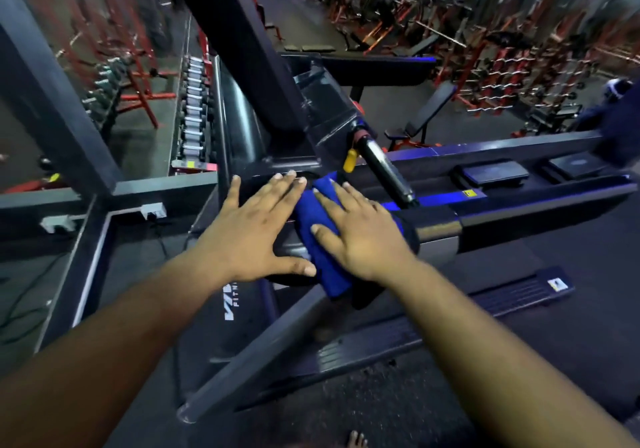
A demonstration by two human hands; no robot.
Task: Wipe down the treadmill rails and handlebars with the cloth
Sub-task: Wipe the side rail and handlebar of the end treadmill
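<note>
Blue cloth (317,236) under flat right hand (360,236) on treadmill (519,219)

A folded blue cloth (318,239) lies flat across the black treadmill handlebar (440,229), under the right grip (363,236), just right of the left grip (256,232)

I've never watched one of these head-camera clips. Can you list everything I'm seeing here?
cloth: one, blue, folded on the treadmill handlebar under the right hand
treadmill: one, black and grey, fills the middle
handlebar grip: one, black and chrome, just beyond the cloth
safety clip: one, yellow, hanging by the grip
dumbbell rack: one, chrome dumbbells, left
bench: one, black with red frame, beyond the treadmill
weight machines: several, red, at the back
left hand: flat on the console
right hand: flat, pressing the cloth
</note>
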